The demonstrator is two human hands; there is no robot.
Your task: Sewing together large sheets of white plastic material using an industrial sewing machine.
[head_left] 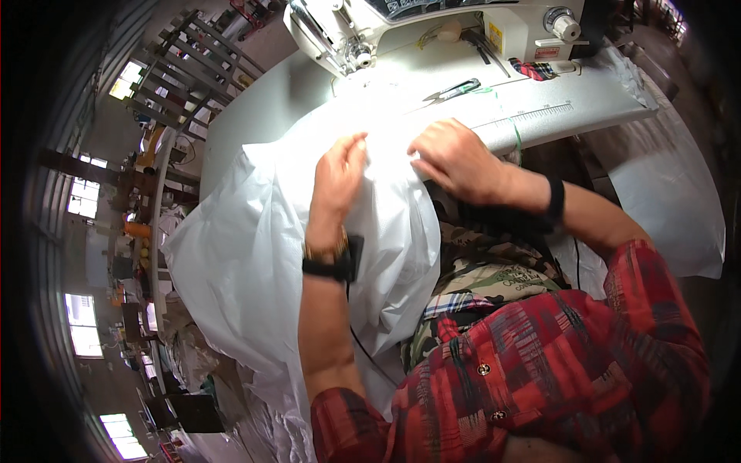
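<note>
A large piece of thin white fabric spills off the table on the left and hangs in folds over my lap. My left hand is closed on its upper part, thumb and fingers pinched together. To the right, my right hand also pinches the fabric, its fingers curled in near the table's front edge. Strong glare washes out the cloth between and beyond the hands, so its edge is hard to see. Past them stands a white sewing machine, its needle area just beyond the glare.
Thread snips lie on the sewing table, beside a green thread and a printed ruler scale. A plaid scrap sits by the machine's base. More white sheeting hangs at the right. A slatted rack stands far left.
</note>
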